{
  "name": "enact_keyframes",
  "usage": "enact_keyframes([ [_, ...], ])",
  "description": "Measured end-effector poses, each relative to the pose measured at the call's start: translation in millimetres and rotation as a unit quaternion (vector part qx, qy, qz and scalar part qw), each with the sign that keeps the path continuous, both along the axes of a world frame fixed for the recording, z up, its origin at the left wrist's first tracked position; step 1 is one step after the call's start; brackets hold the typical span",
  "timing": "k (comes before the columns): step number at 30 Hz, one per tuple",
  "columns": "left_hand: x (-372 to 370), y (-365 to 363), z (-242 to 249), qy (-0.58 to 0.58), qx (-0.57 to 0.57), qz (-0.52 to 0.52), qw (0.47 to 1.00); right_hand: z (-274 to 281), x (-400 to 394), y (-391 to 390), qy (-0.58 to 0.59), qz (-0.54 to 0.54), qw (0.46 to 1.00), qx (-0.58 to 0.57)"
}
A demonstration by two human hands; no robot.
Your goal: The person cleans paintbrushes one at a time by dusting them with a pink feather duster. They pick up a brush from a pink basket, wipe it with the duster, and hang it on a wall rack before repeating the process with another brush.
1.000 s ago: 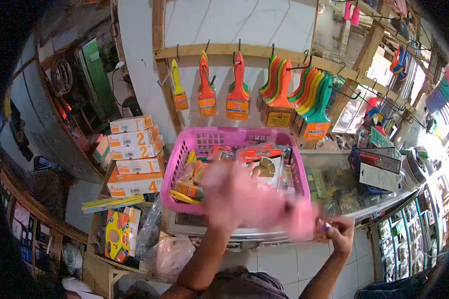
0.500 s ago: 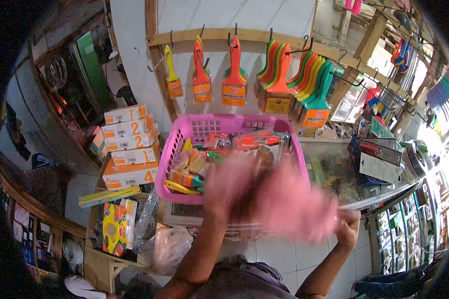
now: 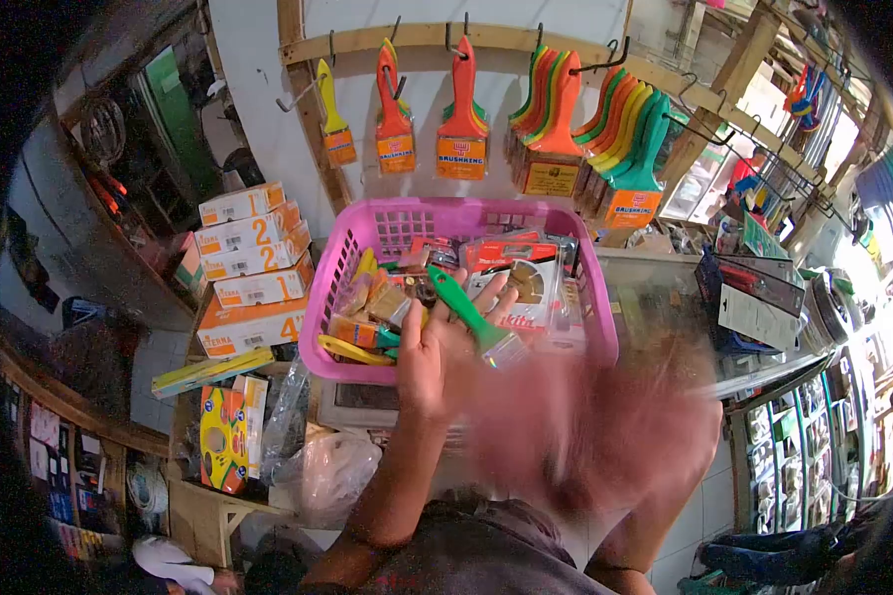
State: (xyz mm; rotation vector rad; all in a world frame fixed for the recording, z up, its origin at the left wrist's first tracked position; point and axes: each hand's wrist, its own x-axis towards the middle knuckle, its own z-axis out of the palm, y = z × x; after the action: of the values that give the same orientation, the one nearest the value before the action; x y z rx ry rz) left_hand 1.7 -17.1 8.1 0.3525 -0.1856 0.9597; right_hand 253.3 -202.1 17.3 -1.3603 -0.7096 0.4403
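Note:
My left hand (image 3: 435,362) is palm up over the front of a pink plastic basket (image 3: 605,332), fingers spread. It holds a paintbrush with a green handle (image 3: 458,305), which lies across the fingers, bristles towards the right. A pink cloth (image 3: 575,431), smeared by motion, hangs just right of that hand, in front of the basket. My right hand (image 3: 700,421) grips the cloth at its right end; its fingers are mostly hidden by blur. Inside the basket are packaged paintbrushes (image 3: 362,330) and a red-and-white blister pack (image 3: 526,278).
Several paintbrushes (image 3: 463,109) hang from hooks on a wooden rail (image 3: 427,48) behind the basket. Stacked orange-and-white boxes (image 3: 253,288) stand left. A glass counter (image 3: 655,297) and dark packages (image 3: 749,302) are at right. A plastic bag (image 3: 337,471) lies front left.
The pink cloth has moved down and right, away from my left hand, uncovering it and the green paintbrush. My right hand has shifted slightly up with the cloth.

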Motion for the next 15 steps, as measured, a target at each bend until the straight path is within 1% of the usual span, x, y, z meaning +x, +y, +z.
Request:
enact_keyframes([
  [1,-0.1,-0.7,-6.2,-0.041,-0.049,-0.009,0.998,-0.8,1.7,-0.3,0.000,0.008,1.000,-0.002],
  [2,-0.2,-1.3,-12.3,-0.084,-0.098,-0.015,0.992,-2.7,21.8,-3.0,-0.038,0.093,0.994,-0.034],
  [3,5.2,2.0,-14.1,0.001,-0.060,0.048,0.997,-0.4,33.0,-3.0,-0.076,0.176,0.979,-0.065],
  [4,10.7,5.2,-15.9,0.092,-0.027,0.107,0.990,1.4,38.1,-4.9,-0.136,0.227,0.958,-0.109],
  [5,17.6,18.3,-43.4,0.086,0.008,0.120,0.989,-2.6,38.8,-5.9,-0.105,0.229,0.967,-0.036],
  [6,10.9,4.9,-21.7,0.038,-0.012,0.053,0.998,-12.5,39.2,-7.0,-0.072,0.230,0.970,0.038],
  [7,4.1,-8.5,0.0,-0.005,-0.037,-0.015,0.999,-29.1,44.5,-5.2,-0.055,0.197,0.976,0.078],
  [8,5.9,1.5,-12.7,0.042,-0.016,0.043,0.998,-45.5,49.8,-3.3,-0.040,0.163,0.979,0.118],
  [10,5.7,11.9,-28.9,0.016,0.014,0.026,0.999,-11.7,38.9,-7.6,-0.064,0.184,0.981,-0.015],
  [11,6.0,13.3,-21.8,0.004,0.030,0.018,0.999,0.9,35.5,-7.8,-0.076,0.192,0.975,-0.078],
  [12,9.0,7.4,-15.5,0.023,0.022,0.033,0.999,-1.6,47.1,-7.8,-0.199,0.249,0.946,-0.062],
  [13,10.1,1.6,-7.0,0.043,0.014,0.049,0.998,-20.0,50.9,-8.1,-0.139,0.222,0.965,0.010],
  [14,8.6,-0.4,4.7,0.108,0.014,0.077,0.991,-48.8,52.2,-11.1,-0.078,0.194,0.975,0.080],
  [15,9.4,7.2,-7.4,0.221,0.109,0.156,0.957,-38.9,41.7,-8.0,-0.035,0.156,0.979,0.130],
])
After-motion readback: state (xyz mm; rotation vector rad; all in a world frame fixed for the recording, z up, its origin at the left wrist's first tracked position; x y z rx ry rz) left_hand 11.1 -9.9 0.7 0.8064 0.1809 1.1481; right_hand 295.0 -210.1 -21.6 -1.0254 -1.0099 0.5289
